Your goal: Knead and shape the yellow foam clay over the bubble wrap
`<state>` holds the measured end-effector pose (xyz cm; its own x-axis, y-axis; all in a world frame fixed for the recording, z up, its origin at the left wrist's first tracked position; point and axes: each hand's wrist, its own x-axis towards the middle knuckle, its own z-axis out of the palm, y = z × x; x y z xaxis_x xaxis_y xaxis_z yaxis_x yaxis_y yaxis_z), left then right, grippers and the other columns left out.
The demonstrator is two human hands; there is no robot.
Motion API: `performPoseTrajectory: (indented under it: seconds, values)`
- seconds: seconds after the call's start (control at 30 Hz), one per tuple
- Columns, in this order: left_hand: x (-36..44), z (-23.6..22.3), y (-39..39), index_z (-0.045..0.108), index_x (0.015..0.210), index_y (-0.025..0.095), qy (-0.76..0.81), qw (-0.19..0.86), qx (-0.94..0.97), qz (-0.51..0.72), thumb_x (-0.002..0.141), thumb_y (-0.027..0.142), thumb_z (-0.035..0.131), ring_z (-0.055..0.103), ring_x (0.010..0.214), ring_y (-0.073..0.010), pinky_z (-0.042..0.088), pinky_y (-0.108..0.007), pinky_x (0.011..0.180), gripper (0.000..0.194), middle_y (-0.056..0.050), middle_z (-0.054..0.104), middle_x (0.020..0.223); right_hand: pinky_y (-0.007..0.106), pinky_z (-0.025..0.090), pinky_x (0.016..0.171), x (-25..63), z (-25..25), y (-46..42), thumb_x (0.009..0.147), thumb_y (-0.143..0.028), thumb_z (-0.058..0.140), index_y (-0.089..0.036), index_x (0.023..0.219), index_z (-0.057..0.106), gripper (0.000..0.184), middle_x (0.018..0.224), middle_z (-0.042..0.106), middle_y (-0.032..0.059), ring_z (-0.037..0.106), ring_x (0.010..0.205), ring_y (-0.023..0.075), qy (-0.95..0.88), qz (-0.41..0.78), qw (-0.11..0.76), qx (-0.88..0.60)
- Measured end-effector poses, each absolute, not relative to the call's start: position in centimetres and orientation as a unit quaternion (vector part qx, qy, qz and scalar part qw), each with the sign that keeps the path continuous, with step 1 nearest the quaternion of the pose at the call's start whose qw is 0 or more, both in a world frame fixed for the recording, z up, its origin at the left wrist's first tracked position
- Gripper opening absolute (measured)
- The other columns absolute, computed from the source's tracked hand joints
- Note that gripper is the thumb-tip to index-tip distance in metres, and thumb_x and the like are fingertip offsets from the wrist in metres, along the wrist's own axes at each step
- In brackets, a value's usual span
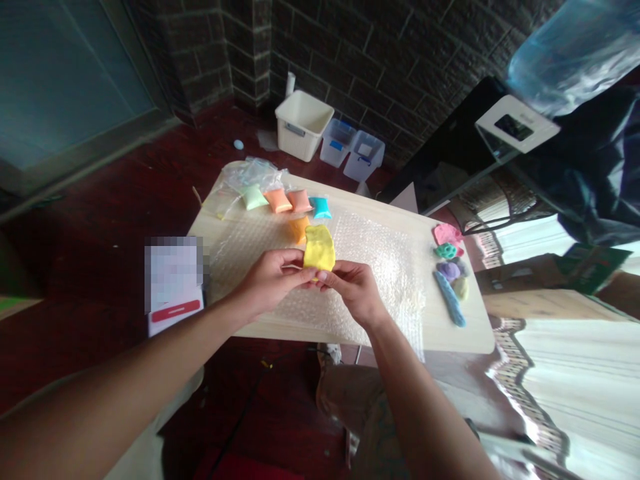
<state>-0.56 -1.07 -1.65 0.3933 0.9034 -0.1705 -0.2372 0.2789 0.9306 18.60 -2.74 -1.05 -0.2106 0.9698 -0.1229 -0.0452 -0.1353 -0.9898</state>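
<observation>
A flattened piece of yellow modelling clay [319, 249] is held up over the table between both hands. My left hand [273, 277] pinches its lower left edge, thumb in front and fingers behind. From the other side my right hand [354, 285] grips the lower right edge, its thumb close to the left thumb. Just behind the yellow piece lies an orange clay packet [299, 229], partly covered by it. Beneath the hands, bubble wrap [370, 267] spreads across the table.
Along the table's [473, 333] back sit a pale green packet [254, 197], orange packets [278, 201], a blue packet [321, 207] and clear plastic bags [255, 173]. Shaped clay pieces, including a blue strip [450, 299] and a pink piece [447, 234], lie at right. Bins [303, 127] stand behind.
</observation>
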Motion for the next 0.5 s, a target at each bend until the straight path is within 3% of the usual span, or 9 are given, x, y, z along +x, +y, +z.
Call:
performPoseTrajectory:
  seconds: [0.13, 0.37, 0.5]
  values:
    - [-0.6, -1.7, -1.09, 0.08, 0.108, 0.017, 0.35, 0.712, 0.469, 0.388, 0.082, 0.036, 0.087, 0.076, 0.094, -0.0203, 0.061, -0.032, 0.085, 0.033, -0.009, 0.081, 0.107, 0.029, 0.053, 0.062, 18.89, -0.85, -2.71, 0.078, -0.045, 0.092, -0.019, 0.08, 0.084, 0.027, 0.068, 0.076, 0.0025, 0.065, 0.062, 0.0139, -0.502, 0.577, 0.439, -0.472]
    - [-0.92, -1.85, -0.91, 0.084, 0.094, 0.016, 0.405, 0.671, 0.494, 0.377, 0.08, 0.036, 0.087, 0.073, 0.074, -0.017, 0.057, -0.027, 0.07, 0.024, -0.008, 0.082, 0.087, 0.028, 0.054, 0.061, 18.54, -0.58, -2.8, 0.08, -0.046, 0.09, -0.018, 0.076, 0.081, 0.029, 0.066, 0.075, 0.0027, 0.065, 0.06, 0.0135, -0.494, 0.58, 0.44, -0.476]
    - [-0.88, -1.58, -0.77, 0.084, 0.088, 0.016, 0.414, 0.677, 0.474, 0.382, 0.078, 0.034, 0.089, 0.072, 0.071, -0.0162, 0.056, -0.026, 0.068, 0.021, -0.007, 0.082, 0.082, 0.029, 0.056, 0.067, 18.38, -0.52, -2.83, 0.081, -0.046, 0.09, -0.019, 0.087, 0.08, 0.029, 0.076, 0.078, 0.0036, 0.07, 0.068, 0.015, -0.486, 0.609, 0.438, -0.449]
